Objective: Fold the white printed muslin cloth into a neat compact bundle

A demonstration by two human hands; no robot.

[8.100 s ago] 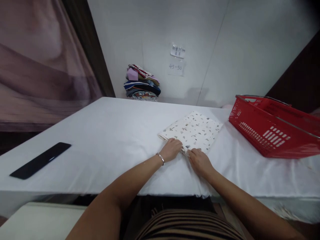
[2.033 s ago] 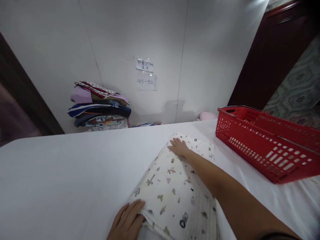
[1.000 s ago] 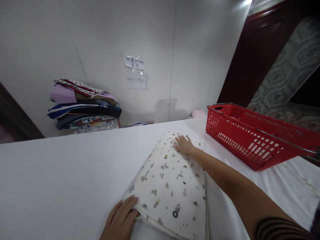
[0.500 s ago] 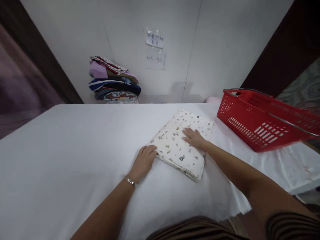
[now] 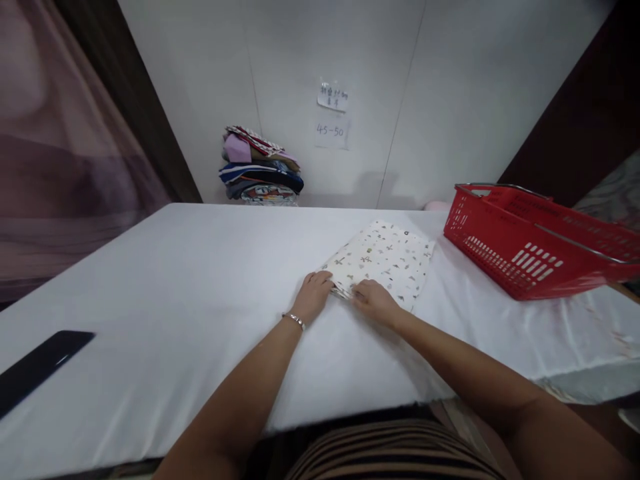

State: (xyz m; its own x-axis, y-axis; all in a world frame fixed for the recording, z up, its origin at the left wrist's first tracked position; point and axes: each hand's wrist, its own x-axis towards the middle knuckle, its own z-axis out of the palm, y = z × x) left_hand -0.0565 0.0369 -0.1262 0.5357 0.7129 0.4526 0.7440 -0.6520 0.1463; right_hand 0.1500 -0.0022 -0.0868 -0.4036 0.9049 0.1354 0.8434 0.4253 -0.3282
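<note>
1. White walls stand behind a white tabletop [image 5: 200,267], and two paper notes [image 5: 331,115] are stuck on the wall.
2. On the tabletop, right of its middle, lies a folded cloth [image 5: 385,260], white with small prints. It lies flat, and it is well apart from the near edge of the tabletop.
3. Both hands are at the near short edge of the cloth. The left hand [image 5: 313,298] touches the near left corner, with the fingers curled on the edge. The right hand [image 5: 374,300] lies just beside it on the same edge, palm down.
4. Neither hand is wide open. I cannot tell if the fingers really pinch the layers or only press on them.
5. The cloth lies directly ahead of the hands. Its long axis goes from the hands away and a little to the right, so the far short edge points toward the wall and the red basket [image 5: 535,247].
6. Both hands are equally near to the cloth; the left one is at the corner and the right one more toward the middle of the edge.
7. The basket stands on the right, near the cloth but not touching it.
8. A pile of folded clothes [image 5: 260,165] lies at the wall behind the tabletop, and a flat black thing [image 5: 40,360] lies at the far left of the tabletop.
</note>
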